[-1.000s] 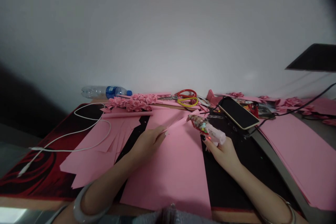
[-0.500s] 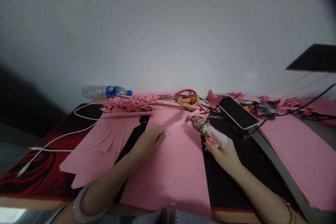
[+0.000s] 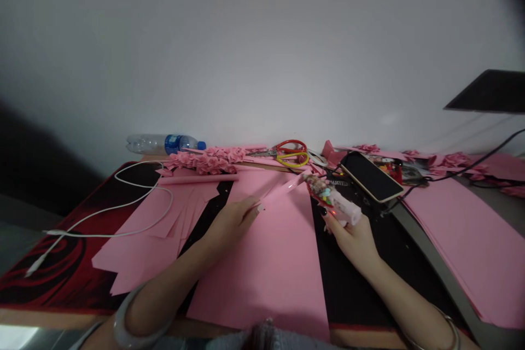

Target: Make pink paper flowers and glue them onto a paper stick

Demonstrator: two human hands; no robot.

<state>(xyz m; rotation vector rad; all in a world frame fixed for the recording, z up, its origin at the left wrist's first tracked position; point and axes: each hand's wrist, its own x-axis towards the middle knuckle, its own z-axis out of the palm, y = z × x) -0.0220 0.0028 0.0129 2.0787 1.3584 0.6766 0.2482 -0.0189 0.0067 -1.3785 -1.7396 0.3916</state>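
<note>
Pink paper strip (image 3: 283, 190), narrow and slanting, sits near the middle of the surface (image 3: 41, 315) in the head camera's view, over a large pink sheet (image 3: 266, 268). Whether it is a separate piece or a turned-up edge of that sheet, I cannot tell. The left hand (image 3: 233, 222) has its grip pinching the strip's near end between thumb and fingers. The right hand (image 3: 357, 240) has its grip wrapped round a decorated glue gun (image 3: 333, 198), which points at the strip's far end; contact is unclear. A shiny streak (image 3: 292, 186) on the strip, probably glue, suggests gluing is partway along, with the paper apparently not closed up.

Looking finished are the paper flowers (image 3: 209, 161) bunched near the wall (image 3: 262, 76) and a rolled paper tube (image 3: 199, 179) just in front of them. Looking unworked are the flat sheets (image 3: 467, 246) stacked at right; the cut pieces (image 3: 139, 254) at left seem shaped but not joined. Scissors (image 3: 292, 160) lie beyond the strip, and a phone (image 3: 372, 176) beyond the glue gun.
</note>
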